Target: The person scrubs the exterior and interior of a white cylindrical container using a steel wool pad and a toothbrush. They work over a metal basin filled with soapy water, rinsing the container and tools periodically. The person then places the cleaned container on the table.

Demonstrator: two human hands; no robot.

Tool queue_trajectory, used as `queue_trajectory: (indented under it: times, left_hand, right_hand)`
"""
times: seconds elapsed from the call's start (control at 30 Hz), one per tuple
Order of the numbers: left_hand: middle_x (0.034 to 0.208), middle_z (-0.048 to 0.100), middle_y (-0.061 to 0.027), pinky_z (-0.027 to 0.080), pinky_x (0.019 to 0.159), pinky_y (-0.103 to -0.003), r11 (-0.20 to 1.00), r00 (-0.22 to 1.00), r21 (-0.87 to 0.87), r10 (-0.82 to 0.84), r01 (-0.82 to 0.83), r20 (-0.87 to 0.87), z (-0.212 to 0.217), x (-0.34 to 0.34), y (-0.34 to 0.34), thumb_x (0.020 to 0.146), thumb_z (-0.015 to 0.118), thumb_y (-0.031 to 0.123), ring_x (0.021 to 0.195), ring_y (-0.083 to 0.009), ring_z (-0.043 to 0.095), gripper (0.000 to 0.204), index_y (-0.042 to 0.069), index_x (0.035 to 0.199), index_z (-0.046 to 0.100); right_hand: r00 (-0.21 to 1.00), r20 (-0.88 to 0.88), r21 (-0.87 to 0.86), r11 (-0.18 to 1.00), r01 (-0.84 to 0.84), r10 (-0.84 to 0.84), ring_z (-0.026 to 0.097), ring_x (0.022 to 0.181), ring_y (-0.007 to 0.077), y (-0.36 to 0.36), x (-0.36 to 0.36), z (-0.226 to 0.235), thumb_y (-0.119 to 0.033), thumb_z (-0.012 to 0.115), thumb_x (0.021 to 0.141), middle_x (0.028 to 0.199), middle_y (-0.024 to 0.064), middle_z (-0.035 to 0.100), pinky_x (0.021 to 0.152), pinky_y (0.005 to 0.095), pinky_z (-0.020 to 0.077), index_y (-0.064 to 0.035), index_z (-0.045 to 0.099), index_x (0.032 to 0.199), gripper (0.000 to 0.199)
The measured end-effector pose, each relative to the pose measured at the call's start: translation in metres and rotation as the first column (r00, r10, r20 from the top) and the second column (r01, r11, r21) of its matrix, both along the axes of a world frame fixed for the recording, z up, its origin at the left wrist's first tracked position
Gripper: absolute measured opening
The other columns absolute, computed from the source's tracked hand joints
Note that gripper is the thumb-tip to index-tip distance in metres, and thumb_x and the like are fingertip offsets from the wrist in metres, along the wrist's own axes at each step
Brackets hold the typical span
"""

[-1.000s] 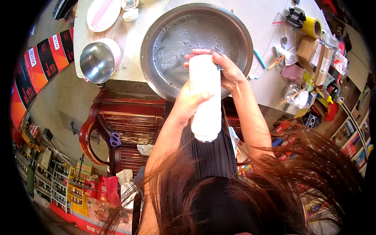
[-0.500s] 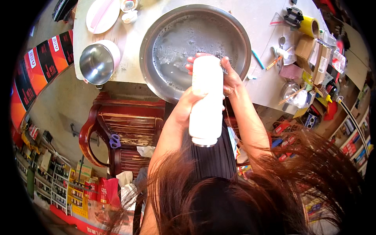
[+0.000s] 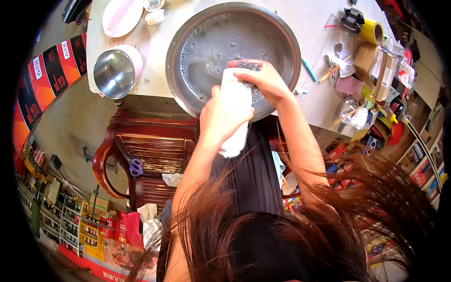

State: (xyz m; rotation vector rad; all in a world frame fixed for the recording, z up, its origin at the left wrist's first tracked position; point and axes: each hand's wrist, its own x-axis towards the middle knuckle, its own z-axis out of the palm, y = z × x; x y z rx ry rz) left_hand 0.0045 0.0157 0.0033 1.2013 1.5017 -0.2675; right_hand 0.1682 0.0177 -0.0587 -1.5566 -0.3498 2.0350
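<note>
A white cylindrical thermos flask (image 3: 236, 101) slants over the near rim of a wide steel basin (image 3: 172, 70), which holds sudsy water. My left hand (image 3: 220, 115) wraps round the flask's middle. At the flask's far end my right hand (image 3: 267, 81) is closed over a dark grey, rough-textured scouring pad (image 3: 248, 65), with the thumb laid across the white side. Part of the pad is hidden under the fingers. The flask's near end hangs over my dark clothing.
A steel-lined pot (image 3: 115, 74) and a white oval plate (image 3: 123, 18) stand on the table's left. Clutter lies at right: a yellow tape roll (image 3: 371, 32), a cardboard box (image 3: 366, 60), a teal pen (image 3: 309, 69). A reddish wooden chair (image 3: 155, 145) is below.
The flask has tilted, its near end swinging left and away from me. My right hand has come from beside the flask to over its far end, where the grey pad now shows.
</note>
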Motion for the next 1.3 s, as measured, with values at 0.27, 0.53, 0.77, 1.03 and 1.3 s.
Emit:
queue_trajectory:
  times: [0.27, 0.53, 0.77, 1.03, 1.3]
  left_hand:
    - [0.102, 0.067, -0.0246, 0.056, 0.079, -0.046, 0.995, 0.989, 0.060, -0.067, 0.075, -0.132, -0.004, 0.013, -0.017, 0.066, 0.082, 0.034, 0.091, -0.0390, 0.070, 0.068, -0.004, 0.111, 0.046]
    - [0.095, 0.068, -0.0227, 0.055, 0.076, -0.048, 0.989, 0.990, 0.147, 0.003, 0.018, -0.142, 0.000, 0.000, -0.012, 0.067, 0.081, 0.032, 0.088, -0.0395, 0.069, 0.064, -0.003, 0.110, 0.047]
    - [0.098, 0.067, -0.0225, 0.054, 0.076, -0.049, 0.968, 0.989, 0.249, 0.025, 0.012, -0.145, 0.000, 0.016, -0.020, 0.066, 0.081, 0.029, 0.090, -0.0395, 0.068, 0.063, -0.002, 0.109, 0.047]
    - [0.107, 0.063, -0.0239, 0.056, 0.082, -0.042, 0.985, 0.986, 0.052, 0.163, -0.164, 0.026, -0.029, 0.003, -0.021, 0.070, 0.082, 0.036, 0.096, -0.0341, 0.069, 0.076, -0.011, 0.118, 0.048]
    - [0.108, 0.066, -0.0236, 0.056, 0.079, -0.037, 0.908, 0.892, -0.166, 0.411, -0.383, 0.188, -0.075, -0.002, -0.018, 0.070, 0.082, 0.032, 0.092, -0.0285, 0.070, 0.076, -0.016, 0.117, 0.047]
  right_hand:
    - [0.922, 0.304, -0.069, 0.971, -0.229, 0.239, 0.069, 0.091, 0.0156, 0.005, -0.017, -0.002, -0.023, 0.082, 0.079, 0.096, 0.0085, 0.072, 0.081, 0.0307, 0.0559, 0.0028, 0.068, 0.117, 0.048]
    - [0.977, 0.125, 0.397, 0.911, 0.109, -0.171, 0.064, 0.096, 0.0119, -0.030, -0.022, -0.002, -0.023, 0.069, 0.094, 0.104, 0.0068, 0.071, 0.090, 0.0287, 0.0501, -0.0026, 0.071, 0.108, 0.025]
    - [0.894, 0.272, -0.084, 0.917, 0.391, -0.356, 0.067, 0.085, 0.0162, -0.006, -0.031, 0.003, -0.029, 0.070, 0.094, 0.091, 0.0085, 0.071, 0.080, 0.0302, 0.0532, 0.0014, 0.070, 0.097, 0.031]
    - [0.848, 0.385, -0.148, 0.882, 0.447, -0.365, 0.064, 0.095, 0.0164, -0.018, -0.004, -0.049, -0.051, 0.064, 0.094, 0.106, 0.0088, 0.068, 0.077, 0.0303, 0.0516, -0.0001, 0.063, 0.115, 0.055]
    - [0.859, 0.150, -0.133, 0.851, 0.509, -0.490, 0.058, 0.118, 0.0226, -0.025, -0.024, -0.046, -0.041, 0.047, 0.104, 0.131, 0.0148, 0.060, 0.102, 0.0345, 0.0432, 0.0064, 0.054, 0.133, 0.056]
